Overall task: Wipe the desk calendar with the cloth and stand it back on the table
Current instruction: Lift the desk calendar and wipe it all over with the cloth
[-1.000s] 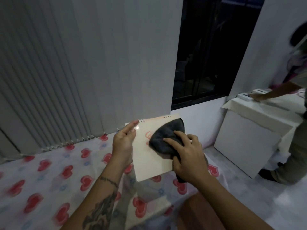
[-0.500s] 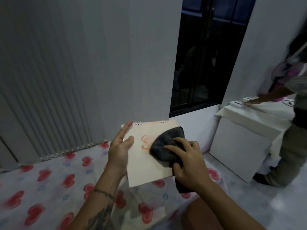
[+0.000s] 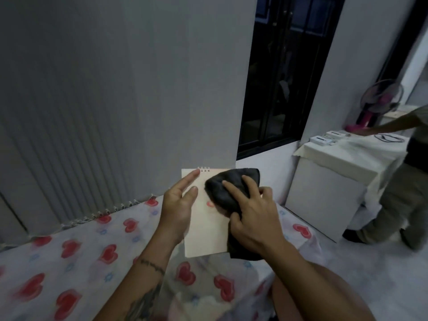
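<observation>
A cream desk calendar [image 3: 205, 232] with spiral rings along its top edge is held up in the air above the table. My left hand [image 3: 178, 209] grips its left edge, index finger stretched up toward the rings. A dark grey cloth [image 3: 225, 187] is pressed flat against the calendar's upper right face, with my right hand [image 3: 251, 213] spread over it; part of the cloth hangs down past the calendar's right edge. A red mark on the page peeks out just below the cloth.
The table [image 3: 76, 262] under my hands wears a white cover with red hearts. Vertical blinds [image 3: 92, 100] and a dark window [image 3: 284, 72] stand behind. At right, another person [image 3: 403, 181] reaches over a white-covered cabinet [image 3: 342, 167]; a pink fan [image 3: 379, 100] stands beyond.
The cloth under my right hand has slid leftward and up across the calendar, covering most of the red mark. The view has tilted up, and the calendar sits more upright.
</observation>
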`<state>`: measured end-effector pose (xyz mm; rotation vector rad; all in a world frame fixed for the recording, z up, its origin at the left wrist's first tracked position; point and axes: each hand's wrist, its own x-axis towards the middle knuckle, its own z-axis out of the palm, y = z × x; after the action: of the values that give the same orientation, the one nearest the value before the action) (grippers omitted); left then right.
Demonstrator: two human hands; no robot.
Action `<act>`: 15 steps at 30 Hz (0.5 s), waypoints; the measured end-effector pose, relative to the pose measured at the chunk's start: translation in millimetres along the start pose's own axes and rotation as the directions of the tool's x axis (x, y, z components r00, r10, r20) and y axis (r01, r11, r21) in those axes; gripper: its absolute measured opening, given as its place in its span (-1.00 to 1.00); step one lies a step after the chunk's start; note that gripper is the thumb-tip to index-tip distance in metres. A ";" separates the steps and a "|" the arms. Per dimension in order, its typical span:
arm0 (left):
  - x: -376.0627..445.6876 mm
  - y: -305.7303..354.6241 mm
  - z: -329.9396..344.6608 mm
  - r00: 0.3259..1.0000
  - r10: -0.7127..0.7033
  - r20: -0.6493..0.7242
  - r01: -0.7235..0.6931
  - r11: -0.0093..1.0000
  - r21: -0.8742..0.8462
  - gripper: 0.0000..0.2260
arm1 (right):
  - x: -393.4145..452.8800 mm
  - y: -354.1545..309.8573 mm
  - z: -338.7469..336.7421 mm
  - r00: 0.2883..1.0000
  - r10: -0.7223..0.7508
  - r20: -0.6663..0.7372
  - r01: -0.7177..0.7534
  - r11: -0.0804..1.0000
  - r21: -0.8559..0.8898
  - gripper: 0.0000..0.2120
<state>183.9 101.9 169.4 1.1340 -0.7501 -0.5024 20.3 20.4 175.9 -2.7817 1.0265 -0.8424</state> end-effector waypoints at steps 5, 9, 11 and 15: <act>2.8 4.4 -13.2 1.000 -0.012 0.022 0.012 1.000 -0.012 -0.64 | -6.7 -5.8 4.4 0.987 0.160 -0.021 -0.159 0.986 0.045 -0.37; 0.7 7.2 -9.3 0.998 -0.052 0.020 0.052 0.998 -0.017 -0.69 | -17.3 -26.1 12.5 0.996 0.089 -0.017 -0.086 0.989 0.122 -0.46; 2.7 8.5 -11.8 0.997 -0.078 0.007 0.078 0.997 -0.015 -0.69 | -23.4 -32.2 15.8 1.000 -0.004 -0.030 0.008 0.991 0.136 -0.53; 13.7 16.7 -28.7 0.997 -0.066 -0.041 0.065 0.998 -0.005 -0.66 | -32.5 -15.9 17.1 0.979 -0.202 0.011 0.200 0.977 0.069 -0.59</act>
<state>214.3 116.1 182.3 1.1648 -0.6775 -0.5337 17.9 50.6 149.8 -2.8640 0.7077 -0.8537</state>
